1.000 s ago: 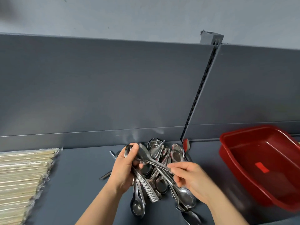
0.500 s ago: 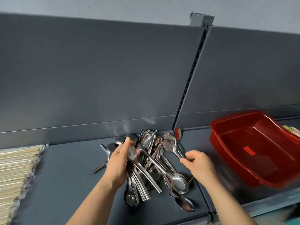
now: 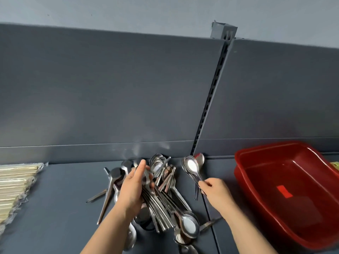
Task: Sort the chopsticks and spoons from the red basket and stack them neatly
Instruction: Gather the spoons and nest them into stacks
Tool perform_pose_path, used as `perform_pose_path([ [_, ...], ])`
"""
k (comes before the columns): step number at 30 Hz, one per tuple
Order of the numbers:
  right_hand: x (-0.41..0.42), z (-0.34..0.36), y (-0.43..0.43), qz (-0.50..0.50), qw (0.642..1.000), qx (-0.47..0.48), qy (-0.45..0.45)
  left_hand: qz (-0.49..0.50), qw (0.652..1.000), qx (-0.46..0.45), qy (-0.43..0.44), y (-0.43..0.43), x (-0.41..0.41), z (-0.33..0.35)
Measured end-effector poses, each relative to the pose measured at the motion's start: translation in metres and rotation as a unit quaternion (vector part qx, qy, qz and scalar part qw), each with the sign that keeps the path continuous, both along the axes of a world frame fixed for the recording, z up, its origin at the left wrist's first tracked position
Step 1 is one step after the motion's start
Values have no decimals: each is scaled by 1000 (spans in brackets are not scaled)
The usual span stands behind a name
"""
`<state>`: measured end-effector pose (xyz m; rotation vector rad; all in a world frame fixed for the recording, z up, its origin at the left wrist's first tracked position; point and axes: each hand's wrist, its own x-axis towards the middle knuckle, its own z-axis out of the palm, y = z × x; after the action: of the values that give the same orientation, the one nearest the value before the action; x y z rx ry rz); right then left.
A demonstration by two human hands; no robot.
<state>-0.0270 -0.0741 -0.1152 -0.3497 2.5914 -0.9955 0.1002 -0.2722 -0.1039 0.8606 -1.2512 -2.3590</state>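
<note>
Head view: left hand [image 3: 134, 189] clenches a fanned spoon bundle [image 3: 159, 208] low over the shelf [image 3: 55, 208], right hand [image 3: 217, 193] pinches two nested spoons [image 3: 191, 165] by their handle tips near the basket [image 3: 293, 208]; the thin pinch or splayed bundle could slip, scattering spoons.

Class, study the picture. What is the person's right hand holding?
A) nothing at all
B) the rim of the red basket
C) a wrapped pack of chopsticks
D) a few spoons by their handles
D: the right hand pinches the handle ends of a few nested spoons, their bowls pointing away from the person, apart from the red basket and the wrapped chopsticks.
</note>
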Motion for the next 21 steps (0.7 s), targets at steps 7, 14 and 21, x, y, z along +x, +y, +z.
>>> perform_pose_path([
  [7,-10,-6,-7,7,990,120,76,26,999,3,-24,5,-10,-5],
  [14,-11,-11,-14,-12,983,147,106,29,999,-7,-29,7,-9,-1],
  [21,-14,-5,-31,-36,985,162,46,15,999,-16,-27,2,-4,4],
])
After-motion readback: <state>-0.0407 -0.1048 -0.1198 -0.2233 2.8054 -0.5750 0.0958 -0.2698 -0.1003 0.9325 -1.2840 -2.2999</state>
